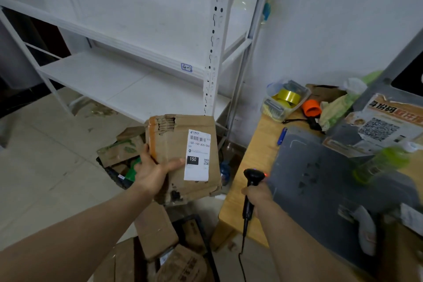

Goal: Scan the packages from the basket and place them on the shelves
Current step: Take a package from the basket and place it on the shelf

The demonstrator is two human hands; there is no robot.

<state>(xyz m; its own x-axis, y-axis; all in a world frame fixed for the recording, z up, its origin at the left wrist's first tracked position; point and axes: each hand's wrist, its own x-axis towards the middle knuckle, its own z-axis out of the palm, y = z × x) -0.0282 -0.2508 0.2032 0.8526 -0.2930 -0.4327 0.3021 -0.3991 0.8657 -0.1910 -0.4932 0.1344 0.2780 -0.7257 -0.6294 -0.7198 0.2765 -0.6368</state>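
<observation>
Package (183, 158) in left hand (151, 174), label up, lengthwise toward shelf (128, 89)

Battered labelled cardboard package (183, 158), held aloft

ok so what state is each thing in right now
package, held up, label facing the camera, top edge torn
left hand, grips the package by its left side
scanner, upright, red light lit
right hand, grips the scanner handle
other packages, piled low down beneath the held one
plastic tub, open on top, tape rolls inside
</observation>
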